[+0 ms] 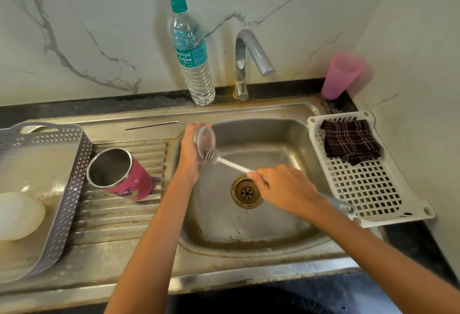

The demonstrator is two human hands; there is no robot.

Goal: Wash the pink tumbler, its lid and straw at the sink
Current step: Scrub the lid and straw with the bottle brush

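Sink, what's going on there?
A person is washing up at the sink. Their left hand holds the clear lid over the basin, and their right hand holds a brush with its head against the lid. The pink tumbler sits on the draining board with its open end showing. The metal straw lies on the ledge behind it. No water can be seen coming from the tap.
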